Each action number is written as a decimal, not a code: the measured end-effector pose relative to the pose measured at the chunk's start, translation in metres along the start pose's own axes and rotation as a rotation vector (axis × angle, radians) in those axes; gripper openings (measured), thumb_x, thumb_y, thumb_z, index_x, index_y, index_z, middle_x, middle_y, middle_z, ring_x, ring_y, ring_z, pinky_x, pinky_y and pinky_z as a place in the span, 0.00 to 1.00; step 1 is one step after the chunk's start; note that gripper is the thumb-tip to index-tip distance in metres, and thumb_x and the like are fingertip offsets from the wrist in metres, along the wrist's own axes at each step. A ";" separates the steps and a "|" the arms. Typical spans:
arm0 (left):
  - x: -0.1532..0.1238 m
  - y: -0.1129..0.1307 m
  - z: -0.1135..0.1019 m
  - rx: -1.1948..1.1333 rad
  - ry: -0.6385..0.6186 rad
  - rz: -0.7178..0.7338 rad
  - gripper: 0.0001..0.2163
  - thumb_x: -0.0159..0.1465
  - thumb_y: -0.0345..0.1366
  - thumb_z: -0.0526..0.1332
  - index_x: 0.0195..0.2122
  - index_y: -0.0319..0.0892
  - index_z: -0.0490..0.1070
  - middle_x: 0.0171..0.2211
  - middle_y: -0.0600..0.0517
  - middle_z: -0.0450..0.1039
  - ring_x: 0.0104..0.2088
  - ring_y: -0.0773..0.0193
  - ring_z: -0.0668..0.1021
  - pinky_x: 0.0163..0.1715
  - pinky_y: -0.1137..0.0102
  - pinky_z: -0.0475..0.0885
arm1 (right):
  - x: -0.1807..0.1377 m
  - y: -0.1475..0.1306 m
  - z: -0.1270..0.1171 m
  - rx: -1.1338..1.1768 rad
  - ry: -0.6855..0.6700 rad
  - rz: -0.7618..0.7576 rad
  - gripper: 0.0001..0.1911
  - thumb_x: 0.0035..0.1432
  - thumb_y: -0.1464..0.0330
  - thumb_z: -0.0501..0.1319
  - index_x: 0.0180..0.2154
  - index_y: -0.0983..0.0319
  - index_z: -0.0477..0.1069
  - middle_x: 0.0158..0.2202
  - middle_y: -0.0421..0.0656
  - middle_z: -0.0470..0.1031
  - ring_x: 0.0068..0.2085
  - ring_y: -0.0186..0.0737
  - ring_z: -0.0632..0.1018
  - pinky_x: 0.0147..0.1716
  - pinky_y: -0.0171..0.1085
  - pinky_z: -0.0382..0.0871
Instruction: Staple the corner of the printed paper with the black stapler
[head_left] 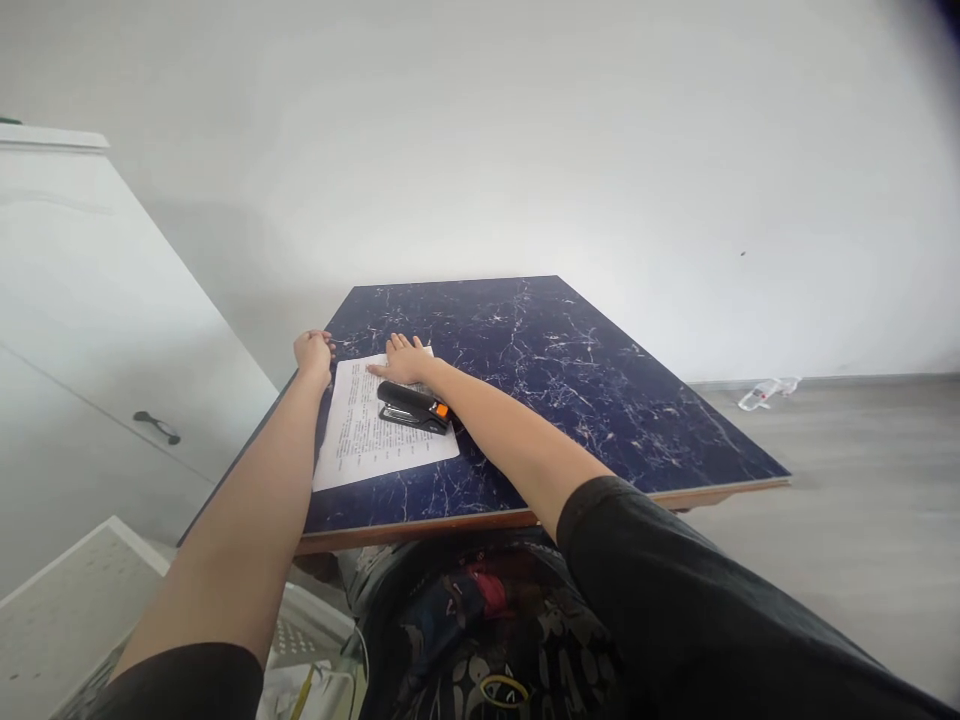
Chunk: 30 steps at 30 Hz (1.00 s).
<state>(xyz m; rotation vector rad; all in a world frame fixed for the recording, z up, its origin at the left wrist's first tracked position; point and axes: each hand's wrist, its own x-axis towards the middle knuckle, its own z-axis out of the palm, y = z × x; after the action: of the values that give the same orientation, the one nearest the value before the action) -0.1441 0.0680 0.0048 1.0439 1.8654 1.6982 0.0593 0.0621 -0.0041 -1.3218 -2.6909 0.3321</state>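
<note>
A printed sheet of paper (360, 435) lies on the dark blue marble-patterned table (585, 400), near its left side. On the paper rests a black stapler (412, 408) with an orange part at its near right end. My right hand (406, 360) is spread flat over the top of the sheet, just beyond the stapler, fingers apart. At the table's left edge, beside the paper's top left corner, my left hand (313, 353) is closed with its fingers curled in. Whatever it may grip is hidden.
A white cabinet (97, 300) with a dark handle (157, 427) stands left of the table. Below it at the lower left is a white perforated box (75, 610). A clear plastic item (766, 393) lies on the floor at right, by the wall.
</note>
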 end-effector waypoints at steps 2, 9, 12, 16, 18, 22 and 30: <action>-0.001 0.000 0.001 -0.001 -0.002 0.000 0.11 0.69 0.33 0.49 0.30 0.43 0.67 0.30 0.50 0.72 0.27 0.67 0.76 0.23 0.75 0.65 | -0.003 -0.002 -0.002 0.019 0.061 -0.046 0.54 0.71 0.40 0.45 0.76 0.79 0.44 0.79 0.62 0.33 0.79 0.64 0.41 0.75 0.64 0.33; -0.009 0.007 0.007 0.006 0.011 0.061 0.12 0.69 0.34 0.50 0.29 0.44 0.68 0.33 0.49 0.75 0.30 0.63 0.78 0.27 0.71 0.68 | -0.056 0.016 -0.006 0.018 -0.024 -0.354 0.38 0.78 0.51 0.40 0.76 0.67 0.52 0.80 0.50 0.45 0.79 0.50 0.51 0.77 0.50 0.44; -0.029 0.021 0.017 0.028 -0.084 0.169 0.12 0.70 0.34 0.52 0.32 0.44 0.71 0.36 0.49 0.78 0.34 0.62 0.80 0.31 0.71 0.71 | -0.082 0.032 -0.002 -0.026 -0.032 -0.301 0.35 0.78 0.54 0.43 0.77 0.66 0.52 0.79 0.52 0.46 0.79 0.53 0.51 0.76 0.55 0.43; -0.076 0.044 0.033 0.170 -0.342 0.417 0.13 0.72 0.35 0.50 0.35 0.43 0.72 0.37 0.47 0.80 0.38 0.59 0.81 0.39 0.67 0.74 | -0.120 0.069 -0.008 -0.014 -0.009 -0.247 0.34 0.77 0.57 0.45 0.76 0.64 0.53 0.79 0.52 0.47 0.79 0.53 0.52 0.76 0.55 0.43; -0.100 0.052 0.040 0.253 -0.490 0.553 0.13 0.73 0.36 0.51 0.35 0.43 0.73 0.36 0.47 0.79 0.39 0.57 0.80 0.45 0.65 0.74 | -0.142 0.094 -0.016 -0.016 -0.018 -0.234 0.35 0.77 0.58 0.46 0.77 0.68 0.52 0.79 0.54 0.46 0.79 0.54 0.51 0.76 0.56 0.43; -0.134 0.058 0.051 0.356 -0.691 0.786 0.13 0.72 0.33 0.51 0.36 0.43 0.75 0.39 0.46 0.78 0.42 0.56 0.80 0.50 0.61 0.73 | -0.183 0.137 -0.030 -0.008 -0.018 -0.244 0.37 0.75 0.59 0.48 0.77 0.68 0.50 0.79 0.53 0.44 0.79 0.53 0.50 0.77 0.55 0.40; -0.151 0.038 0.067 0.479 -0.973 0.907 0.08 0.69 0.37 0.61 0.44 0.43 0.79 0.43 0.46 0.74 0.42 0.55 0.80 0.53 0.57 0.74 | -0.196 0.139 -0.041 0.122 0.033 -0.184 0.33 0.74 0.56 0.50 0.74 0.63 0.61 0.77 0.49 0.54 0.77 0.50 0.57 0.76 0.53 0.46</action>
<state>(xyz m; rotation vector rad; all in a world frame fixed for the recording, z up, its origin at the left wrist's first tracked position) 0.0103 -0.0015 0.0022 2.5756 1.1554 0.6835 0.2936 -0.0054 -0.0020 -1.0290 -2.6903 0.4407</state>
